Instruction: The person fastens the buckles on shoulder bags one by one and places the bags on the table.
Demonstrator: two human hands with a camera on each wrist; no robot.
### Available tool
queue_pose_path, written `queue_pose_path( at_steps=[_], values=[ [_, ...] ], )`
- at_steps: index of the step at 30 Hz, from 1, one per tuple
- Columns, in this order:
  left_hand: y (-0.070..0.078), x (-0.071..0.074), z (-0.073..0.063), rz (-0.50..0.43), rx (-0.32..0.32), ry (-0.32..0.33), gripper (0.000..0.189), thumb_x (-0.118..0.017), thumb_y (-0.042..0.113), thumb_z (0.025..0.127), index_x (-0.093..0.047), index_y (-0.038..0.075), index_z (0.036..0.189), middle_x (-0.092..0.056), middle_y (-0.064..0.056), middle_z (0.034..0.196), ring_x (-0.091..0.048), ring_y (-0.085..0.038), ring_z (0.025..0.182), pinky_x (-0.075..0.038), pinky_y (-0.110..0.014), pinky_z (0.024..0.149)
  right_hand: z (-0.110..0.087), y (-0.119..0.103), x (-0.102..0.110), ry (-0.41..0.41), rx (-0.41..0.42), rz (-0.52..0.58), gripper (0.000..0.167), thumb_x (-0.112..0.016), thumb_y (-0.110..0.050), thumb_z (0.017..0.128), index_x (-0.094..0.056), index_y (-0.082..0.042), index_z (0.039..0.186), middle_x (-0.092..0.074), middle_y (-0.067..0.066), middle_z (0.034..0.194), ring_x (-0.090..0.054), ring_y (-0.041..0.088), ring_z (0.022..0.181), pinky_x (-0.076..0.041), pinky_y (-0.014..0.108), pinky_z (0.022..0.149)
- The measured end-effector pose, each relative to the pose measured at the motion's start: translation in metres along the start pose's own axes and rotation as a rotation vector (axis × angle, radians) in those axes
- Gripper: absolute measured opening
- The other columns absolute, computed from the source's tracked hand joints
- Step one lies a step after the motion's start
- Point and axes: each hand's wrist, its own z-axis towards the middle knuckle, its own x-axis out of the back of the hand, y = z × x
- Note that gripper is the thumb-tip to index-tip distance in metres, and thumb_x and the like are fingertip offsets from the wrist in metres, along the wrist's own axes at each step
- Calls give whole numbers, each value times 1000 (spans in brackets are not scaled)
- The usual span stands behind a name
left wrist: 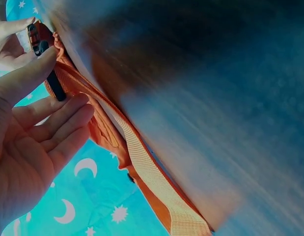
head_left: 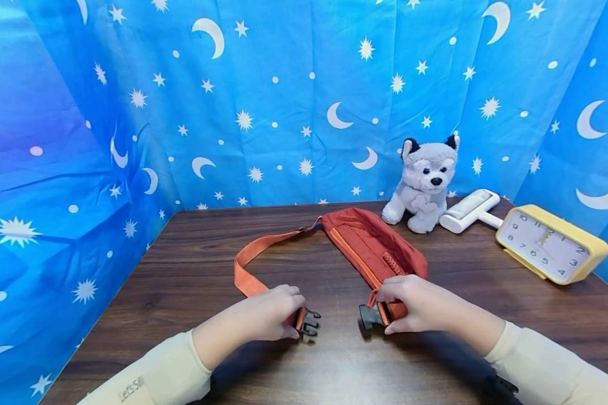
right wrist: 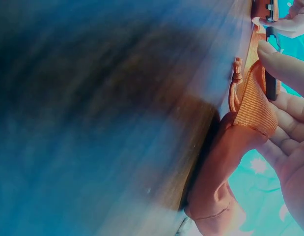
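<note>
A red-orange waist bag (head_left: 375, 247) lies on the table, its orange strap (head_left: 255, 253) looping out to the left. My left hand (head_left: 276, 312) pinches the black pronged buckle half (head_left: 310, 324) at the strap's end between thumb and fingers. Opposite it, my right hand (head_left: 418, 304) grips the black socket half of the buckle (head_left: 372, 316) at the bag's near end. The two halves face each other with a gap between them. In the right wrist view, orange webbing (right wrist: 257, 110) joins the bag to the socket half, and a zipper pull cord (right wrist: 236, 81) hangs beside it.
Behind the bag sits a grey plush husky (head_left: 428, 180). To its right lie a white lint roller (head_left: 470, 211) and a yellow-framed clock (head_left: 549, 244). A blue curtain with moons and stars (head_left: 284, 101) stands along the back of the wooden table (head_left: 182, 264).
</note>
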Motion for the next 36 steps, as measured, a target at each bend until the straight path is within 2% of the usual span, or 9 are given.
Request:
queue_pose_path(
  at_steps=[5,12,20,30,36],
  values=[
    [-1,1,-3,-14,-28,59,36,-77,30,78,-60,9,102,-53,4,89,-49,-10,82,-43,-21,71,0,0,0,17,-1,-1,37,-84,-25,68,-65,-16,98,-56,-12,89,-50,4,73,-42,23,66],
    [-1,2,-5,-22,-30,91,37,-76,30,79,-60,8,104,-52,4,90,-49,-10,83,-43,-20,71,2,-2,0,-7,-48,19,37,-82,-29,71,-65,-13,101,-58,-11,92,-52,4,76,-45,24,66],
    [-2,2,-7,-10,-41,147,41,-76,30,80,-60,5,108,-55,0,95,-51,-13,87,-44,-24,76,4,-2,-2,10,-43,-13,38,-83,-30,70,-67,-9,98,-58,-10,90,-52,3,74,-46,22,64],
    [-2,1,-3,-2,-20,181,44,-73,34,82,-59,4,111,-56,-1,96,-51,-13,87,-45,-24,76,7,-2,-1,39,-47,-7,37,-85,-30,68,-65,-14,94,-52,-12,81,-45,5,65,-35,18,56],
    [0,0,-3,19,-19,217,45,-73,35,81,-60,4,110,-58,-2,95,-52,-14,87,-45,-25,76,9,-3,-2,38,-69,6,37,-85,-30,68,-65,-13,94,-51,-11,79,-43,3,64,-33,17,54]
  ],
)
